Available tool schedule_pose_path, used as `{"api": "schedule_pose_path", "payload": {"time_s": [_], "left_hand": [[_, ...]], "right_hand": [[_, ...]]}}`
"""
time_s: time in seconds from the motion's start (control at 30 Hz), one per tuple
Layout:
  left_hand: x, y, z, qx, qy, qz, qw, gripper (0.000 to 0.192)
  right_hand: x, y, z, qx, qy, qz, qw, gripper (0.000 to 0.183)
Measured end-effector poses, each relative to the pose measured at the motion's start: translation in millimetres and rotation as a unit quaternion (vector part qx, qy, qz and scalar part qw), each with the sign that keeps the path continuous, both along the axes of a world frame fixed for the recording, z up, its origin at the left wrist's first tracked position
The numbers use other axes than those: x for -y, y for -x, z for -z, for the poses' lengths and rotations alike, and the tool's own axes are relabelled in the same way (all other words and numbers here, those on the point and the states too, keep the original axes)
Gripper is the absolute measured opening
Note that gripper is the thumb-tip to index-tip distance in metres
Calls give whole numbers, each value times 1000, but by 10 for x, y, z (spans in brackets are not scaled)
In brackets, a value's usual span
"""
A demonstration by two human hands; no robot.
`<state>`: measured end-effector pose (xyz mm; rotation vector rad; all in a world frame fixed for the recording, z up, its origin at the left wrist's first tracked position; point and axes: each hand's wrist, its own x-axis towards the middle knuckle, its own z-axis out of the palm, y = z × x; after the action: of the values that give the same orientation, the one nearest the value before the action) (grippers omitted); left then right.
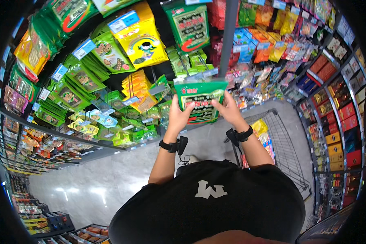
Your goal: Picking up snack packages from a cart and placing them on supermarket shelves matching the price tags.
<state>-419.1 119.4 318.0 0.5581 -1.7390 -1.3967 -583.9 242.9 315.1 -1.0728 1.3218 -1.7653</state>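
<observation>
Between my two hands is a green plastic snack packet (201,99) with a dark printed middle and writing on its front. My left hand (180,114) grips its left edge, thumb across the front. On the opposite edge, my right hand (227,109) holds it the same way. The packet is in front of the shelf, apart from the hanging goods. Just beyond it hang small green packets (183,62) on hooks. A larger green packet (190,27) of similar design hangs higher up. Each wrist wears a black strap with a small device.
A wire shopping cart (288,146) stands at my right, with colourful packaged goods (262,134) inside. A dark upright post (228,39) divides the hanging racks. Yellow packets (143,39) hang to the left. Boxed goods fill the right-hand shelves (338,113). Grey floor (109,177) shows at lower left.
</observation>
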Motion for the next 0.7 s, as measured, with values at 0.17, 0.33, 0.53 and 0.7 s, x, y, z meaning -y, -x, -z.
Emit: {"api": "schedule_pose_path", "payload": {"time_s": [0.17, 0.33, 0.53, 0.7], "left_hand": [[150, -81, -80, 22, 4, -23, 999, 36], [361, 106, -226, -67, 21, 1, 998, 48], [641, 601, -1096, -108, 218, -187, 952, 52], [1077, 1117, -1550, -35, 315, -211, 925, 26]], "right_hand": [[417, 34, -237, -25, 35, 88, 995, 30], [715, 33, -483, 11, 74, 116, 990, 26], [972, 332, -904, -70, 88, 147, 983, 24], [1223, 649, -1281, -60, 155, 144, 976, 24]]}}
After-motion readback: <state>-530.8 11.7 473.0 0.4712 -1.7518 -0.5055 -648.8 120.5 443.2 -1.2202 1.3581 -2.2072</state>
